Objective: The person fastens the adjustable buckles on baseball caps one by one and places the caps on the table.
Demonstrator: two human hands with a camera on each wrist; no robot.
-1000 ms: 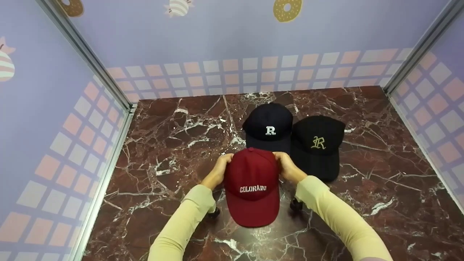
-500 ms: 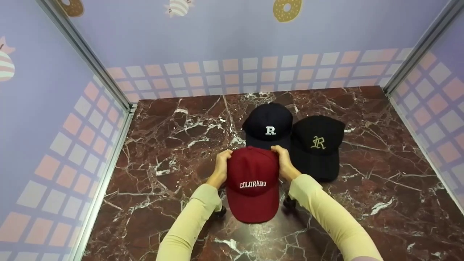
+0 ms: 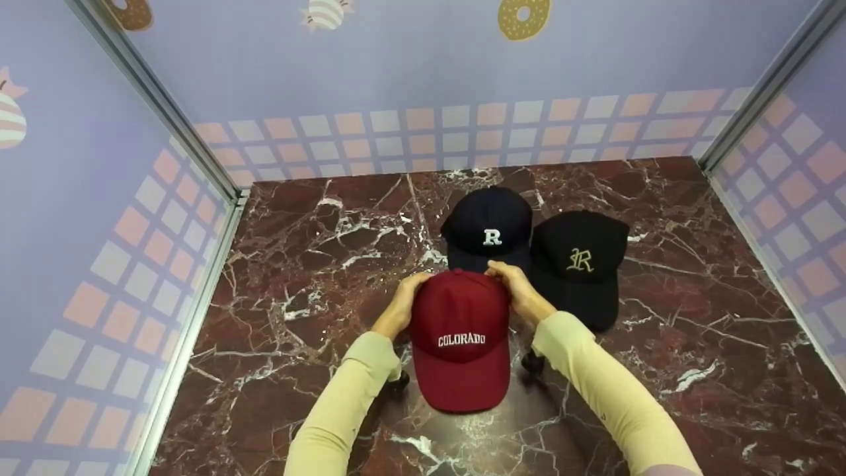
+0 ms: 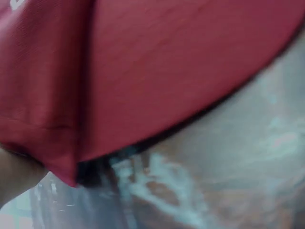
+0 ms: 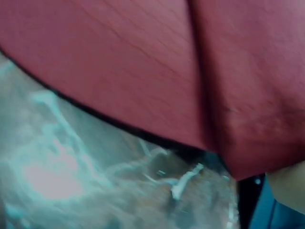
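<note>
A red baseball cap (image 3: 459, 337) lettered COLORADO is held between both hands, its brim toward the person. The left hand (image 3: 400, 303) grips the cap's left edge, and the right hand (image 3: 521, 294) holds the opposite edge near the back. Most of the fingers are hidden by the crown. Just behind it sits a dark navy cap (image 3: 486, 215) with a white R, its brim partly overlapped by the right hand. In the left wrist view the red brim (image 4: 181, 71) stretches across the upper part; the right wrist view shows the brim's other side (image 5: 119, 71).
A black cap (image 3: 581, 297) with a yellow-green R lies to the right, against the navy one. All stand on a dark red marbled tabletop (image 3: 297, 264). Purple walls with pastel squares (image 3: 456, 135) enclose the back and both sides.
The red cap rises slightly away from the person, then comes back down a little. The right hand's fingertips have shifted inward along its back edge. The navy cap has moved very slightly left and back.
</note>
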